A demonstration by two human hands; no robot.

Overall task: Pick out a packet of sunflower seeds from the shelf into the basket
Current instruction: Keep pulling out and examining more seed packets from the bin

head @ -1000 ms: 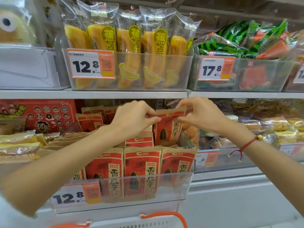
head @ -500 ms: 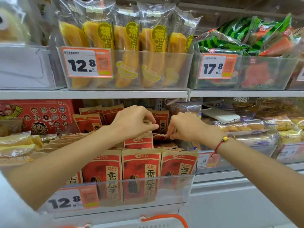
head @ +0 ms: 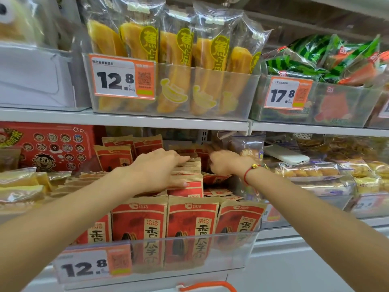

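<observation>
Red and brown sunflower seed packets (head: 190,224) stand in a front row inside a clear bin (head: 231,245) on the middle shelf. Behind them is a stack of the same packets (head: 189,168) lying flat. My left hand (head: 157,167) spans that stack, fingers on top and thumb against its front edge. My right hand (head: 226,164), with a red string on the wrist, is blurred and curled among the packets at the back right. What it holds is hidden. Only the orange handle of the basket (head: 208,285) shows at the bottom edge.
The shelf board (head: 126,119) hangs low over my hands, carrying a bin of banana cakes (head: 174,66) and watermelon-print bags (head: 311,60). A red box (head: 48,146) stands left of the seeds. Bread packs (head: 311,171) and a white device (head: 286,157) lie to the right.
The packet both hands held upright a second ago has gone down into the bin. Both hands have moved lower and deeper, the left now on the flat stack.
</observation>
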